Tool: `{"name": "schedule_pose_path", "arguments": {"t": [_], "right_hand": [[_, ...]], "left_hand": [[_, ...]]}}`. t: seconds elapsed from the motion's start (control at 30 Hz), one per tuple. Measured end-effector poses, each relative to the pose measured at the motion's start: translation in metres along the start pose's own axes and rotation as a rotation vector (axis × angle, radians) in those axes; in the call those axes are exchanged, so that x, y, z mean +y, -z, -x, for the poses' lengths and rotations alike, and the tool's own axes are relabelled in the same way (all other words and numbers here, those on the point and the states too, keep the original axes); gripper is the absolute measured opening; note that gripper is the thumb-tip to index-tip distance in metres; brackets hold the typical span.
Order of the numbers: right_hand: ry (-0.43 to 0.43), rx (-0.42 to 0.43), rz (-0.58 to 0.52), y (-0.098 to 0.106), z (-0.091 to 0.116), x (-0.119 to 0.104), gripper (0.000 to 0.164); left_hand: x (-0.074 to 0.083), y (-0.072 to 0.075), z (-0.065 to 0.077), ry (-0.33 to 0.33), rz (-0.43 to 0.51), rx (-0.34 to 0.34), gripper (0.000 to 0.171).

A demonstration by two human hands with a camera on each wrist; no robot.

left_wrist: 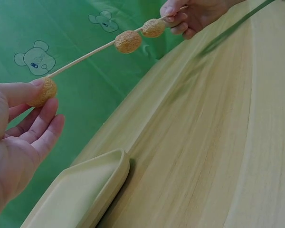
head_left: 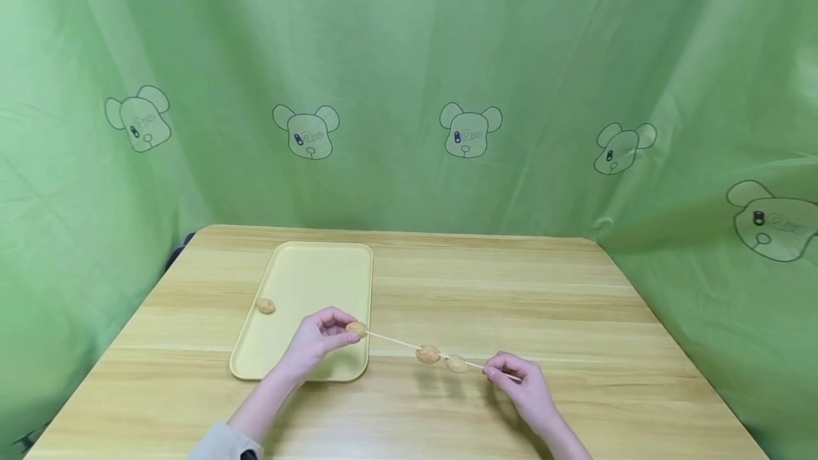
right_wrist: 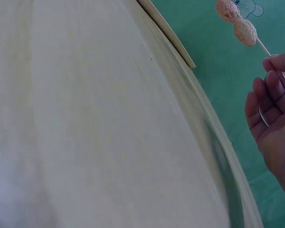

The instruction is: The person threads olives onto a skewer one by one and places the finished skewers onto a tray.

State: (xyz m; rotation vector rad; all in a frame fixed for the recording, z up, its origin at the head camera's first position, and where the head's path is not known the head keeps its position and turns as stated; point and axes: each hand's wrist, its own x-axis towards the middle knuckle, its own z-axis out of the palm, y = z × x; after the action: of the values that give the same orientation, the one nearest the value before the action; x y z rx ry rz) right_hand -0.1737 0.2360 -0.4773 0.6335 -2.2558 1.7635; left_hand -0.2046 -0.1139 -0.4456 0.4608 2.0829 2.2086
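My left hand [head_left: 314, 339] pinches a brown, wrinkled ball [left_wrist: 43, 92] between thumb and fingers, at the tip of a thin wooden skewer [head_left: 393, 340]. Whether the tip has entered that ball cannot be seen. Two more such balls are threaded on the skewer: one ball [head_left: 427, 354] near its middle, the other ball [head_left: 456, 363] closer to my right hand [head_left: 522, 385]. That hand grips the skewer's other end with thumb and fingers. Both hands hold the skewer above the table, slanting down to the right in the head view.
A pale yellow tray [head_left: 319, 261] lies on the left part of the wooden table [head_left: 511, 289], partly under my left hand. One loose ball [head_left: 265, 306] sits at the tray's left side. A green curtain [head_left: 383, 34] with bear-head prints surrounds the table.
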Motion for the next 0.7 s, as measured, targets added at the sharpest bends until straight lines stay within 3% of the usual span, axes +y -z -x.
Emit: {"name": "schedule_pose_path", "arguments": {"t": [0.33,0.7], "right_hand": [[0.031,-0.011,-0.017,-0.0019,-0.0006,-0.0028,0.005],[-0.009,0.002,-0.016,-0.0063,-0.0029,-0.006,0.005]], "left_hand": [[0.0018,-0.004,0.0005,-0.012,0.017,-0.001,0.033],[0.0044,-0.0078,0.0021,-0.005,-0.028,0.006,0.031]]}}
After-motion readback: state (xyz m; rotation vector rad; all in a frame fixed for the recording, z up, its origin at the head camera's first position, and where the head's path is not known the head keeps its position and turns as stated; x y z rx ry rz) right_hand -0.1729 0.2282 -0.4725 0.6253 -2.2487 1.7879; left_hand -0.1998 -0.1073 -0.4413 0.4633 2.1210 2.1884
